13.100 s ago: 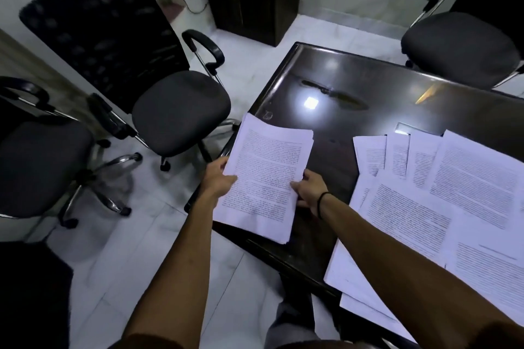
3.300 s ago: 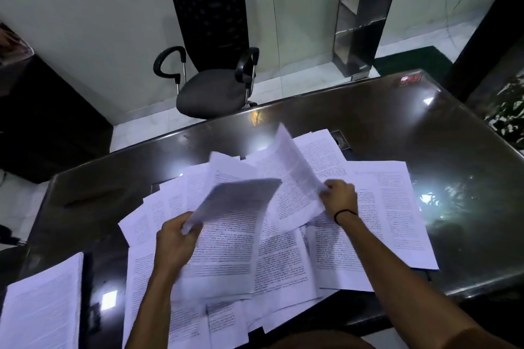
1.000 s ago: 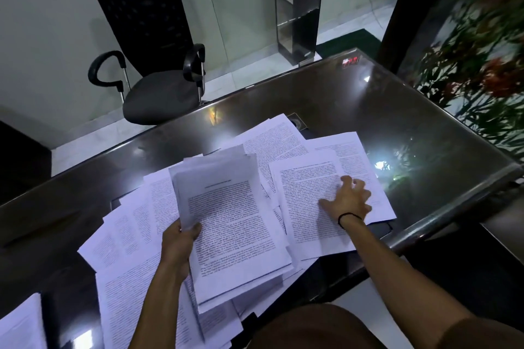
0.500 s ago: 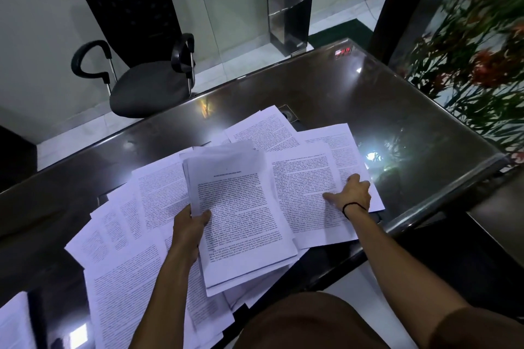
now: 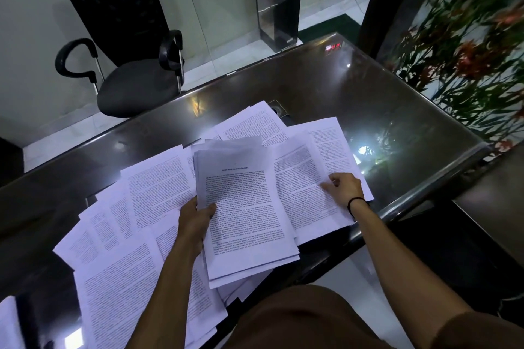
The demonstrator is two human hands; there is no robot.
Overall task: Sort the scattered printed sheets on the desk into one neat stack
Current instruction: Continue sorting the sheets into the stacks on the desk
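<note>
Sheets (image 5: 147, 238) lie fanned over the bench (image 5: 354, 99), mid-frame. Left hand (image 5: 195, 221) grips the gathered bundle (image 5: 243, 212) at its left edge; right hand (image 5: 344, 188), flat half a second ago, now pinches the next sheet (image 5: 306, 195), so the stack should grow.

White printed sheets (image 5: 158, 195) lined with dense black text, glossy dark brown surface (image 5: 354, 99) with bright reflections, black mesh-backed chair (image 5: 124, 45) at far left, black band (image 5: 355, 201) on right wrist, green plant (image 5: 465, 45) with orange-red flowers at far right
</note>
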